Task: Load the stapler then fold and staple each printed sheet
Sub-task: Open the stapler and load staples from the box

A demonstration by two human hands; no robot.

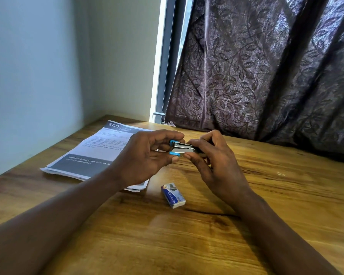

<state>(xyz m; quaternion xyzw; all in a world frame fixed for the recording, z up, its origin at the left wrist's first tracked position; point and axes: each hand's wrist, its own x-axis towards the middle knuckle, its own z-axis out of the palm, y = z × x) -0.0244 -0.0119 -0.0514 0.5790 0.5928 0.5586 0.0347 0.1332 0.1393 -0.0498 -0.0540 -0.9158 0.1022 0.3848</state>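
A small stapler [183, 148] is held above the desk [266, 195], between both hands, at the middle of the view. Its left end is pinched by the left hand [147, 157], with the thumb below and the curled fingers above; its right end is gripped by the right hand [214, 161], whose fingers are curled round it and hide much of it. Two blue tips are seen apart at the stapler's left end, with bright metal between them. A box [173, 196] of staples is laid on the desk nearer the person, below the hands and apart from them; whether it is opened cannot be told. A stack of printed sheets [95, 153] is laid flat to the left, partly covered by the left hand and forearm, its top page marked with grey bands and the number 2727. A dark leaf-patterned curtain [266, 66] is hung behind the desk on the right, a window frame [168, 56] is seen beside it, and a pale wall [38, 66] is seen on the left.
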